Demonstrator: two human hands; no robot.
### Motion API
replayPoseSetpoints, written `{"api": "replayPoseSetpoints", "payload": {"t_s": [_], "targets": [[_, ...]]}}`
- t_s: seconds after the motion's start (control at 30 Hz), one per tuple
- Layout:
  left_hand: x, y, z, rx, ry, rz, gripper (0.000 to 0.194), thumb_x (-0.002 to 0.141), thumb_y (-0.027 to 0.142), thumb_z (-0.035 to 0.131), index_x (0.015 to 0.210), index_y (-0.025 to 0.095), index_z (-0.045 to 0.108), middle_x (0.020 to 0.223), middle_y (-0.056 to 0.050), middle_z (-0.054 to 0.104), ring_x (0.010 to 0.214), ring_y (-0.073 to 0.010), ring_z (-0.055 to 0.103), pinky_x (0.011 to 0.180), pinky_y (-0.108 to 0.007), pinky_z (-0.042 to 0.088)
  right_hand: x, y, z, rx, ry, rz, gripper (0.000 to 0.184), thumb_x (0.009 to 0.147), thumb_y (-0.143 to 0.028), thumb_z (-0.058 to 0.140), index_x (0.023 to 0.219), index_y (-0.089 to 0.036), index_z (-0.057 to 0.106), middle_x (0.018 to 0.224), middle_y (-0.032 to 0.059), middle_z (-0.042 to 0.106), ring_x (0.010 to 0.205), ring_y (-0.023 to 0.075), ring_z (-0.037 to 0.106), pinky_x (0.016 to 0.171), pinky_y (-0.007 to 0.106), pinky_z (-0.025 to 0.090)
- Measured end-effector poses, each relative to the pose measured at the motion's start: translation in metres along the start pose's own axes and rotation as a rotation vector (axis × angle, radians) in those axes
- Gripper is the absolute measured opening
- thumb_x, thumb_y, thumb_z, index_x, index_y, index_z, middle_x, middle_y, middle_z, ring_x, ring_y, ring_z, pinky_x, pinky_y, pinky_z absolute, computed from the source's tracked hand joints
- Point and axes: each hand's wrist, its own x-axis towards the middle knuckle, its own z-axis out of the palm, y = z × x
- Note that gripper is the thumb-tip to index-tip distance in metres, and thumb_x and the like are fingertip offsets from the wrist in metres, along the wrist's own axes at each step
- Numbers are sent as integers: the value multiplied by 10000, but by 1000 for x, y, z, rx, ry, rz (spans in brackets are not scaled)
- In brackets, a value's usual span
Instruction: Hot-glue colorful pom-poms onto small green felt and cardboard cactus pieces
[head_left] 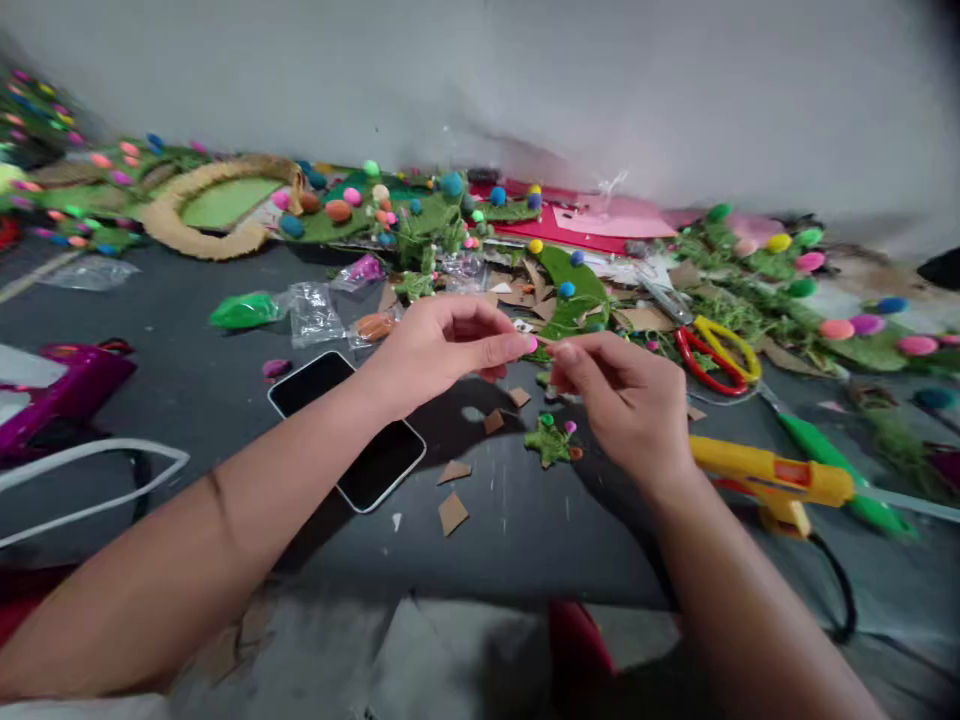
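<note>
Both hands meet over the middle of the dark table. My left hand is closed, with a small bright pink pom-pom at its thumb tip. Facing it, my right hand pinches near the same spot; a thin tan bit shows by its fingertips, too small to name. Below them lies a green star carrying a few small pom-poms. Cardboard scraps are scattered to its left. Under my left forearm rests a phone, partly covered.
Right of my right hand are a yellow glue gun with a cable and red-and-yellow-handled scissors. A purple glue gun sits at left. Behind lie a straw-coloured ring, pom-pom-dotted green pieces and a green packet.
</note>
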Motion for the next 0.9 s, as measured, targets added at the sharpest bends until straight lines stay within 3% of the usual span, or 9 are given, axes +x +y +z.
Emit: {"api": "replayPoseSetpoints", "payload": {"t_s": [0.13,0.23,0.37,0.43,0.53,0.63,0.73,0.8,0.9], "targets": [[0,-5,2,-129,1,-37,273,927,319,737,1161,180,719,1012,-73,763,874,-147,725,746,-238,585,3,-1,5,58,107,-68,79,899,-258,754,967,-230,725,887,-2,748,799,141,703,727,253,568],[0,-6,1,-173,-49,-37,228,975,380,669,1040,176,747,923,-55,745,776,-117,703,688,-222,570,3,-2,5,88,73,-62,156,990,-248,624,1116,-244,717,988,21,762,869,148,721,791,277,583],[0,-6,0,-81,-61,16,225,863,381,802,839,164,746,700,-8,682,597,-88,623,577,-207,521,1,-3,2,-9,67,-4,208,951,-376,686,820,-227,750,643,-19,674,571,116,604,564,252,511],[1,-5,0,-61,-43,36,189,802,295,862,877,162,749,755,-9,711,652,-95,655,629,-208,542,1,-3,3,-8,86,-29,141,875,-350,780,820,-226,744,717,-10,714,633,132,645,602,258,544],[1,-5,1,-119,-56,7,208,869,290,800,1034,173,752,929,-42,761,817,-131,721,738,-234,577,2,-2,4,70,54,-74,143,925,-261,716,1063,-231,736,1011,32,769,896,171,728,794,292,603],[0,-5,1,-176,-82,-55,287,984,424,644,1004,161,757,858,-56,751,744,-128,708,672,-237,560,2,-2,4,80,3,-27,169,1006,-306,600,1045,-227,745,855,19,758,752,144,711,702,268,591],[-1,-3,1,-84,-69,-38,335,938,471,694,866,148,748,713,-34,700,624,-108,644,590,-225,514,1,-2,4,60,25,-5,155,885,-363,768,834,-218,748,679,-13,702,598,123,636,582,244,552],[-1,-2,2,-28,-56,-10,248,863,394,797,908,155,747,767,-27,717,655,-106,653,624,-223,532,0,-2,5,71,50,-34,132,824,-308,831,880,-222,749,801,-3,747,699,139,685,666,254,588],[-1,-2,3,-56,-25,-14,229,871,304,791,1046,168,736,914,-40,738,745,-116,691,674,-225,557,0,-3,5,116,4,-40,154,952,-258,680,1097,-236,728,1003,25,770,851,152,729,791,280,607]]}}
